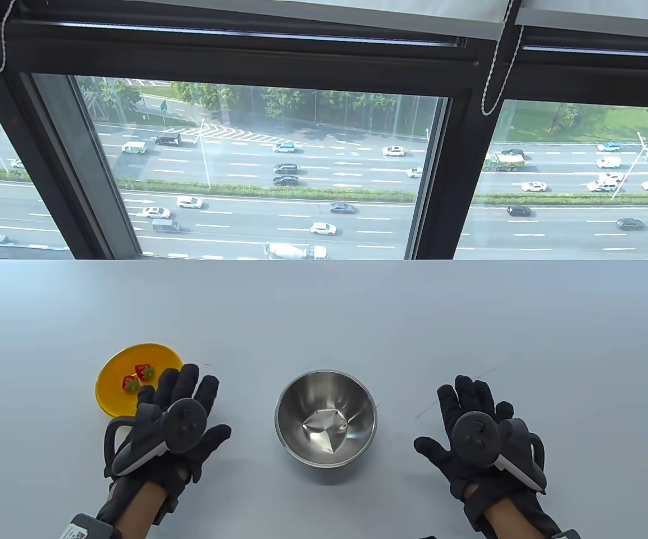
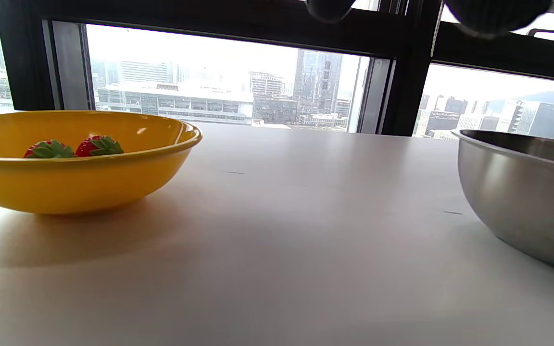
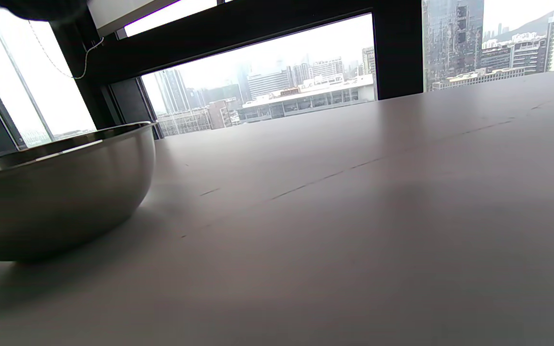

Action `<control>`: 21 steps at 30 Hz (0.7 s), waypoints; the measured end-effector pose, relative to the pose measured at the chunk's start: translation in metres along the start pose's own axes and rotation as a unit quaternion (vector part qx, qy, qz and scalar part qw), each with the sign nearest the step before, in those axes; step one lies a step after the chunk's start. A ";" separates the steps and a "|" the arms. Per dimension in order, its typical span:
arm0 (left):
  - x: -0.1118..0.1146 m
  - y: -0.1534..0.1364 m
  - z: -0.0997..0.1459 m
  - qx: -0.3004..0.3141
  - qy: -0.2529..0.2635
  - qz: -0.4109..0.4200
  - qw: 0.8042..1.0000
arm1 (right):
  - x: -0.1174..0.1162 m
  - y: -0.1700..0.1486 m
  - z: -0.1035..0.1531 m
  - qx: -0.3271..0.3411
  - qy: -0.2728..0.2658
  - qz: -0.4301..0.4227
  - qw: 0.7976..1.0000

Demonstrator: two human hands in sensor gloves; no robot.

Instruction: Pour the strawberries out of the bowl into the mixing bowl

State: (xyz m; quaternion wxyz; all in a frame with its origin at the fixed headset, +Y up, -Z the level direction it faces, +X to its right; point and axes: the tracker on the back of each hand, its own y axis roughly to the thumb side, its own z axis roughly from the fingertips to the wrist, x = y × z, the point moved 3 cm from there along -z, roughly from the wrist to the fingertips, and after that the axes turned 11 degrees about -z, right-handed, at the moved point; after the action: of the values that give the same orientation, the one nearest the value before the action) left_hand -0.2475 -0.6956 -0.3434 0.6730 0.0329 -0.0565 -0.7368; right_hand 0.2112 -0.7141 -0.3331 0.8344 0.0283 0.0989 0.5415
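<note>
A yellow bowl point(image 1: 119, 365) with two red strawberries point(image 1: 137, 377) stands on the table at the left; it also shows in the left wrist view point(image 2: 80, 178) with the strawberries point(image 2: 72, 146). A steel mixing bowl point(image 1: 325, 416) stands empty at the centre, seen too in the left wrist view point(image 2: 522, 192) and the right wrist view point(image 3: 56, 192). My left hand point(image 1: 181, 404) lies flat and open just right of the yellow bowl, its fingers overlapping the near rim in the table view. My right hand point(image 1: 470, 415) lies flat and open right of the steel bowl, holding nothing.
The grey table point(image 1: 357, 314) runs to a far edge against a large window point(image 1: 268, 168). Thin dark scratch lines point(image 1: 430, 407) mark the table near the right hand.
</note>
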 end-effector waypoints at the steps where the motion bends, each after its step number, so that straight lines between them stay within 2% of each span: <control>1: -0.003 -0.008 -0.002 -0.011 0.005 0.007 1.000 | 0.000 0.000 0.000 0.001 0.001 0.000 1.000; 7: -0.002 -0.046 -0.013 -0.070 0.020 0.040 0.997 | 0.001 0.000 0.001 0.001 -0.001 -0.006 1.000; 14: 0.025 -0.093 -0.009 -0.131 0.014 0.075 0.988 | 0.001 0.000 0.001 0.002 0.002 -0.007 1.000; 21: 0.061 -0.131 0.003 -0.193 -0.031 0.094 0.976 | -0.002 -0.001 0.000 0.000 0.011 -0.011 1.000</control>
State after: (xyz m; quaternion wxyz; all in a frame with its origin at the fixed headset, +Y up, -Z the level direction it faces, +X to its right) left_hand -0.3829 -0.7445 -0.3551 0.7309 -0.1259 0.0627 -0.6678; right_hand 0.2114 -0.7162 -0.3327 0.8390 0.0208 0.1083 0.5329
